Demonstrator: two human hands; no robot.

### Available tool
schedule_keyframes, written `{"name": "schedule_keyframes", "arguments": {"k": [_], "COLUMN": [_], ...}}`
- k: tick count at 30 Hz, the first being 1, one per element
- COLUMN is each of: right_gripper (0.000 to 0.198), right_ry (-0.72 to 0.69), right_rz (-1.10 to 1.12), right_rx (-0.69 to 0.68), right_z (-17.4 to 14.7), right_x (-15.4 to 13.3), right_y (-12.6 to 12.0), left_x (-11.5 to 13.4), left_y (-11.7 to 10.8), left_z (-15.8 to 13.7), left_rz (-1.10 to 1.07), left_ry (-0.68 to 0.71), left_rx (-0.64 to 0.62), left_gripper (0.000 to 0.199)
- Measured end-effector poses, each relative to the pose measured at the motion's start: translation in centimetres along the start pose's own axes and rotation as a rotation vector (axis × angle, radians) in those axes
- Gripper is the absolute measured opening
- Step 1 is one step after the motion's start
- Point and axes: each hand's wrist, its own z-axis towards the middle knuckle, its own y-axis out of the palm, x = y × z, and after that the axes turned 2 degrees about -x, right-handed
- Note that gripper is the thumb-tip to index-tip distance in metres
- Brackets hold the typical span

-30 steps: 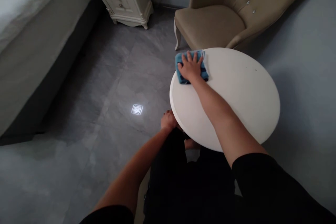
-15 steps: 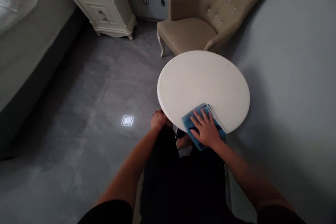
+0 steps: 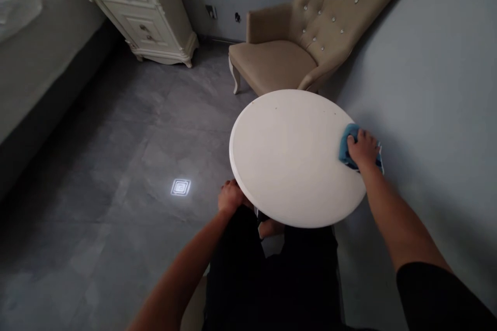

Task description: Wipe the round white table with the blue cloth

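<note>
The right grip [image 3: 363,149] is closed on a blue cloth [image 3: 345,151], fingers curled over it, at the right edge of the round white counter [image 3: 291,165]. Part of the cloth lies on the top and part juts past the rim, on the side toward the wall [image 3: 438,62]; how much room is left between cloth and wall is hard to judge. Leftward from the cloth, the top gives a wide sweep across to the opposite rim, with a few small dark specks [image 3: 276,108] near its far edge. The left grip [image 3: 230,196] is just outside the near-left rim, by the person's knee; its fingers are partly hidden, so I cannot tell whether it holds anything. The near rim comes close over the person's legs [image 3: 272,289], leaving little space there. At the far edge, the chair [image 3: 272,59] stands right behind the counter, its near arm overlapping the rim in view. Broad floor [image 3: 135,165] runs between the counter and the bed [image 3: 42,36], reaching back to the cabinet [image 3: 149,15], with a bright square patch [image 3: 180,187] near the left grip.
</note>
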Motion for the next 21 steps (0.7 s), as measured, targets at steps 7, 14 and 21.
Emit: {"name": "schedule_keyframes", "arguments": {"k": [7,14,21], "right_gripper": [0.075,0.075,0.067], "right_ry": [0.046,-0.376,-0.840], "right_rz": [0.019,0.191,0.153], "right_rx": [-0.053,-0.087,-0.177], "right_z": [12.2,10.8,-6.9], "right_x": [-13.6,-31.4,-39.7], "right_y": [1.1,3.0,1.7], "left_x": [-0.4,-0.9,-0.8], "left_y": [-0.5,0.0,0.6], "left_z": [0.9,1.6,1.7], "left_rz": [0.046,0.087,0.091], "left_ry": [0.099,0.106,0.066], "left_rx": [-0.042,-0.021,-0.016], "left_gripper": [0.035,0.037,0.035]}}
